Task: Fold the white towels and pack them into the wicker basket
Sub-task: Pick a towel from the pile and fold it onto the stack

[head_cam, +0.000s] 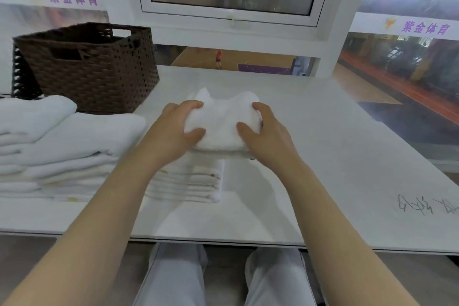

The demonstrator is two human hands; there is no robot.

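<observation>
A folded white towel (222, 120) is held above the table between both hands. My left hand (173, 129) grips its left side, thumb on top. My right hand (264, 131) grips its right side the same way. Under the held towel lies a small stack of folded white towels (191, 181). A bigger pile of white towels (57, 146) fills the table's left side. The dark brown wicker basket (94, 67) stands at the back left, behind that pile; its inside is hidden from this angle.
The white table (335, 156) stretches to the right, with black scribbles (417, 206) near its right front edge. A window frame (233, 17) and a glass wall rise behind the table. My knees show below the front edge.
</observation>
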